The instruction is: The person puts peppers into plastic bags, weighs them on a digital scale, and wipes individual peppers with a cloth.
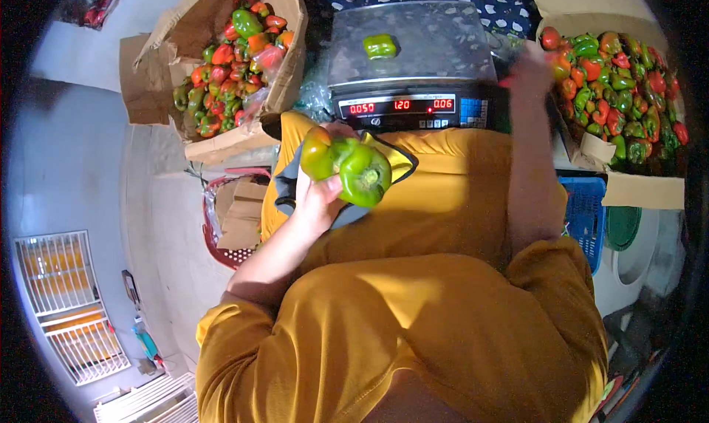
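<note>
My left hand (pixel 321 196) holds green bell peppers (pixel 365 173) over my lap, one of them tinged orange (pixel 316 154). A gray and yellow cloth (pixel 354 215) lies beneath them. A single green pepper (pixel 380 46) rests on the metal platform of a digital scale (pixel 415 29), whose red display is lit. My right hand (pixel 533 63), blurred, is raised beside the scale at the left edge of the right cardboard box; whether it holds anything cannot be made out.
Cardboard boxes of red and green peppers stand left (pixel 221 151) and right (pixel 642 193) of the scale. Below them are a red perforated basket (pixel 213 234) and a blue plastic basket (pixel 587 218). Crumpled clear plastic (pixel 316 96) lies left of the scale.
</note>
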Available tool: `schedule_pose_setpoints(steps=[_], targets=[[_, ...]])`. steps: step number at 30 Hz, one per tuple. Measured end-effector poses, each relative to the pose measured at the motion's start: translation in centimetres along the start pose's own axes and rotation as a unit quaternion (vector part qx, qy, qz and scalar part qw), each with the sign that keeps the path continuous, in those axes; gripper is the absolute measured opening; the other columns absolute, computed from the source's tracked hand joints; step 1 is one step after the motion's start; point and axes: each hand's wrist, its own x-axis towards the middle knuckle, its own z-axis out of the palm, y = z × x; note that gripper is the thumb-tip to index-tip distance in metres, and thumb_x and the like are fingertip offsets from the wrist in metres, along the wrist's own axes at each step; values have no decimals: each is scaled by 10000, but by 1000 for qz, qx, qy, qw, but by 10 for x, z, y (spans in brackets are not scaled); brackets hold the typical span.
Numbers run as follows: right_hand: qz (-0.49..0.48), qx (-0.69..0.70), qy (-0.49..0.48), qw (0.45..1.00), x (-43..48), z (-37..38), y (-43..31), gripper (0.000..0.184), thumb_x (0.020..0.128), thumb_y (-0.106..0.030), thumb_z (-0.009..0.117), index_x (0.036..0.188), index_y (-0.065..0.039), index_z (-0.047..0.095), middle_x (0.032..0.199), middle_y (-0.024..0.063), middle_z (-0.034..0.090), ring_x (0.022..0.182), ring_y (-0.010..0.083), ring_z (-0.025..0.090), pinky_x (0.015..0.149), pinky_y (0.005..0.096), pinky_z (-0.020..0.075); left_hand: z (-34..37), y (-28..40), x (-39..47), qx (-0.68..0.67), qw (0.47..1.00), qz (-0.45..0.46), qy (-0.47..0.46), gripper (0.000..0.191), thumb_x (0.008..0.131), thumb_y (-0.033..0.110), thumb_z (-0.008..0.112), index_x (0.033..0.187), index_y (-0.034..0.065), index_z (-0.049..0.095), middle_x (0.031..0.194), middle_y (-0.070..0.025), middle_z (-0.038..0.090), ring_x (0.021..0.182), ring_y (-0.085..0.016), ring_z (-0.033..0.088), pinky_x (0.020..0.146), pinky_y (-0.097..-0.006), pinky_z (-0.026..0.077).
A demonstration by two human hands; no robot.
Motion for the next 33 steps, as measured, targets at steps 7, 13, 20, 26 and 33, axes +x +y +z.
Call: schedule_pose_setpoints(steps=[7,13,20,26,33], targets=[[23,48,37,998,21,-14,16,192,812,-194,586,666,-124,485,577,-32,414,489,79,392,447,240,303,-12,-10,36,-6,999,-27,33,555,764,314,609,1212,37,433,1165,-94,518,1076,-222,512,964,-382,367],[137,164,48,976,-2,10,-28,211,839,-199,580,672,-150,460,651,-52,435,538,78,376,505,234,319,-9,-35,124,283,958,36,9,379,801,61,580,1144,26,424,980,-60,523,902,-142,523,805,-262,426],[142,88,-25,986,-6,22,-17,178,849,-187,597,711,-77,578,608,-48,491,540,39,409,501,205,314,38,-61,223,708,704,-25,-54,538,807,467,541,1168,76,461,1033,-183,620,928,-314,616,946,-535,275],[146,91,-88,981,1,22,-9,161,796,-181,649,772,-24,625,641,45,598,579,132,544,582,293,439,27,-86,257,832,549,76,-19,457,876,522,433,1097,149,578,1140,-62,578,1118,-260,478,961,-560,225],[98,62,-98,988,4,16,-12,162,782,-177,630,835,-28,660,772,97,670,713,172,635,673,281,480,33,-62,197,669,701,234,-83,289,847,283,569,1076,109,552,1107,-60,543,1089,-252,468,957,-448,263]])
